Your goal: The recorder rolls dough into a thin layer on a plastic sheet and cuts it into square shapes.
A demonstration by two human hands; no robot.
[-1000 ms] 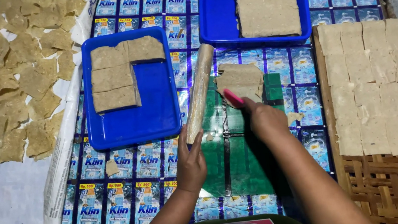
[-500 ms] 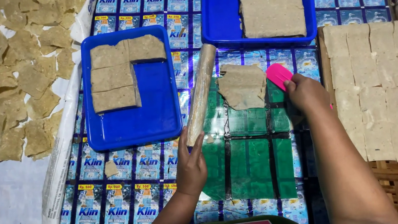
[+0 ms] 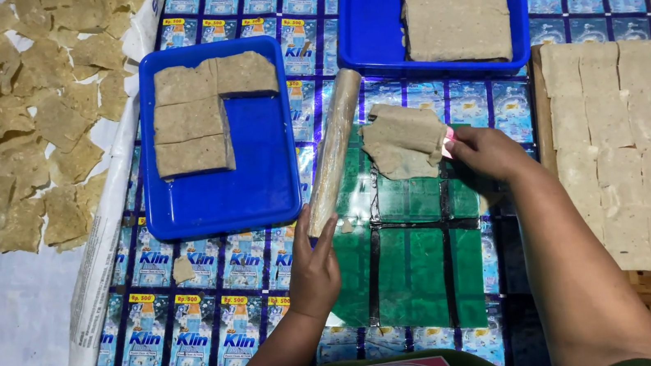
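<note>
Where right grip (image 3: 487,151) ends, dough sheet (image 3: 403,140)

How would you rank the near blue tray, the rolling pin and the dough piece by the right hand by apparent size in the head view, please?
1. Near blue tray
2. Rolling pin
3. Dough piece beside the right hand

Two blue trays (image 3: 277,189) sat up top, cut dough squares (image 3: 190,121) in one, a thick slab (image 3: 457,5) in the other, thin pieces (image 3: 13,130) drying on white cloth (image 3: 4,330).

tan dough sheet (image 3: 401,140) crumpled, half-folded on green mat; wooden rolling pin (image 3: 333,151) lying diagonal beside it.
</note>
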